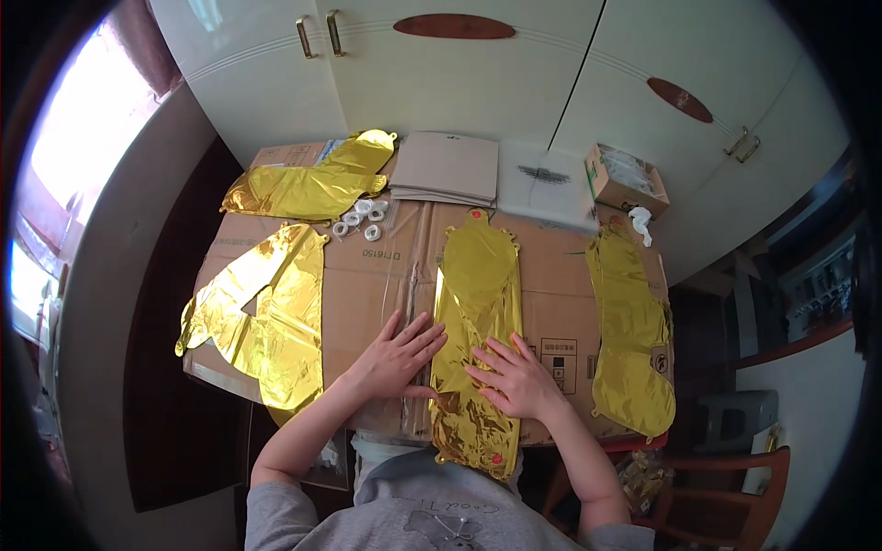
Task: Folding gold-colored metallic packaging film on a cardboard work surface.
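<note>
A flat, uninflated gold foil balloon (480, 262) lies lengthwise in front of me, its lower end hanging toward my lap. Small tabs stick out along its edges, and red spots mark its far and near ends. My left hand (390, 360) rests flat at its left edge, fingers stretched out, with thumb and fingertips reaching the foil. On its right side lies my right hand (520, 378), palm down and fingers spread. Neither hand grips anything. Other flat gold foil balloons lie to the left (294, 308), to the right (632, 331) and at the far left (308, 188).
Brown cardboard (367, 285) covers the table. At the back are small white ribbon rolls (372, 232), a stack of grey-brown card sheets (446, 165), a clear plastic bag (549, 188) and an open box (628, 195) of clear packets. Cream cabinets (441, 83) stand behind; a wooden chair (707, 496) is at lower right.
</note>
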Action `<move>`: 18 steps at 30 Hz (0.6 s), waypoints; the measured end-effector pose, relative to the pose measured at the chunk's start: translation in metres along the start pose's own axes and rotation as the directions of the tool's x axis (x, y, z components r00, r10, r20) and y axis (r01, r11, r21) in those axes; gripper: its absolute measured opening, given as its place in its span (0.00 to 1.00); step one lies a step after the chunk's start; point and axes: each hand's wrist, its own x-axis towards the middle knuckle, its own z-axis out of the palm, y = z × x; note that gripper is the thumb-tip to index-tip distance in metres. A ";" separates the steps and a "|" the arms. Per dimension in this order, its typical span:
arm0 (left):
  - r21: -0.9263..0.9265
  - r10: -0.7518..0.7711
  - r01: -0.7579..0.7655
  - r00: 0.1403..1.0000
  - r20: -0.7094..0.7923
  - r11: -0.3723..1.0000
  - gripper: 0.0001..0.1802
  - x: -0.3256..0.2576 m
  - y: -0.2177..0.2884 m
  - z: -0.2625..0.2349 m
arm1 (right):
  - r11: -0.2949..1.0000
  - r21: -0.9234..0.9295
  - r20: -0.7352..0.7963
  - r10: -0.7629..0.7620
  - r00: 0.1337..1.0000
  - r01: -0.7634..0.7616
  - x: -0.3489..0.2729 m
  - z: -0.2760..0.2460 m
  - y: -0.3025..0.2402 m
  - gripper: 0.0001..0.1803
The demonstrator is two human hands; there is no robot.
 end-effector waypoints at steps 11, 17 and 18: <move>0.142 -0.137 0.144 0.989 -0.054 0.979 0.55 0.040 -0.013 -0.001 | 1.000 0.021 -0.005 0.009 1.000 -0.009 0.000 0.000 0.000 0.21; 0.079 -0.212 0.220 0.973 -0.093 0.972 0.57 0.054 -0.037 0.009 | 0.999 0.050 0.008 0.009 1.000 -0.009 -0.001 0.002 0.001 0.22; 0.074 -0.218 0.225 0.971 -0.097 0.972 0.57 0.055 -0.042 0.010 | 0.999 0.053 0.010 0.010 1.000 -0.010 -0.001 0.002 0.002 0.22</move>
